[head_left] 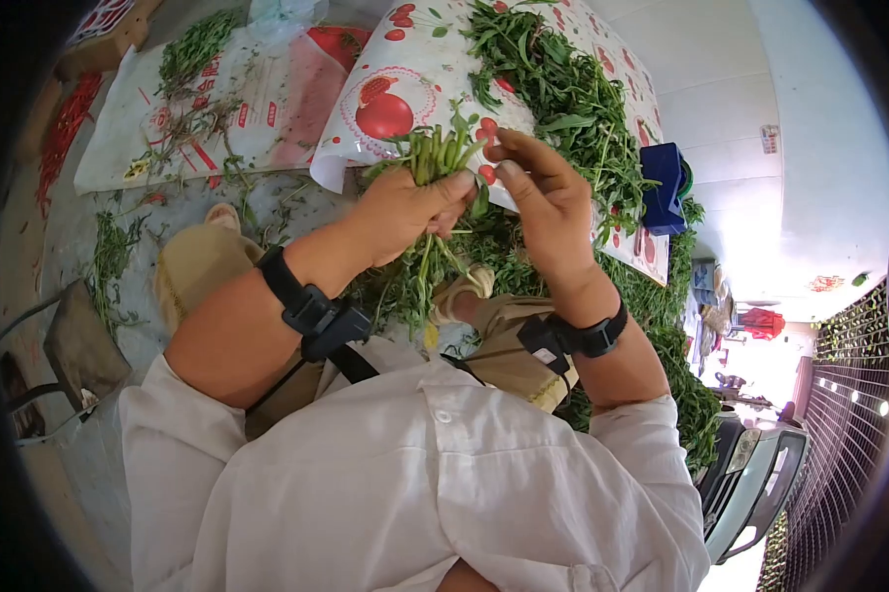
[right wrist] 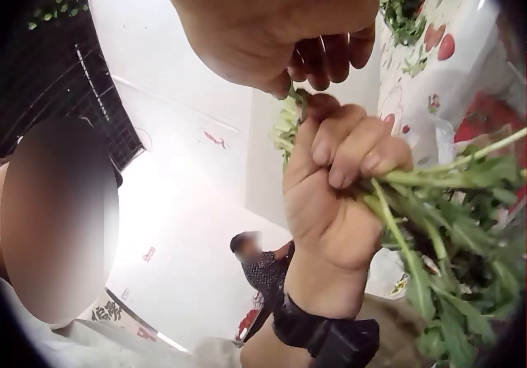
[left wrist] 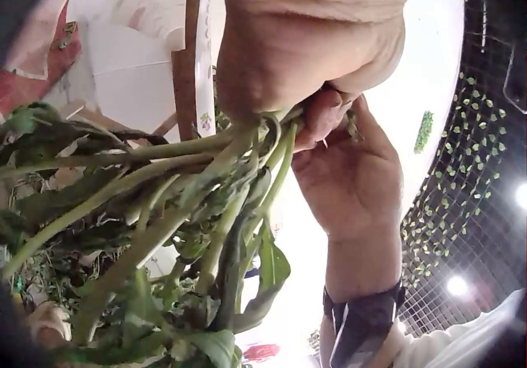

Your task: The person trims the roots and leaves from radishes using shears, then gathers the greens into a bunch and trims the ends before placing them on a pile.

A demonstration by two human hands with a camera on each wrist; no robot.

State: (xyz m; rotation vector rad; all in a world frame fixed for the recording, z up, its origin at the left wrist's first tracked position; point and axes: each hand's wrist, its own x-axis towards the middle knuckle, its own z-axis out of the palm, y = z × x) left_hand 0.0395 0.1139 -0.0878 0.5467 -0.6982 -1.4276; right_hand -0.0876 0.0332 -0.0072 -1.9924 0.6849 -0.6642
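A bunch of leafy green stems is held in my left hand, fingers wrapped round it. Its cut ends point up and away, and its leaves hang below the fist. In the left wrist view the stems fan out under the palm. My right hand hovers beside the stem ends, thumb and fingers loosely bent and apart. From the right wrist view, the right hand is close over the left hand, its thumb tip right at a small green bit by the left thumb.
A heap of leafy stems lies on a fruit-print sheet. More greens cover the floor at right. A white sack with scattered sprigs is at the left. A blue container stands at the sheet's edge. Another person is in the background.
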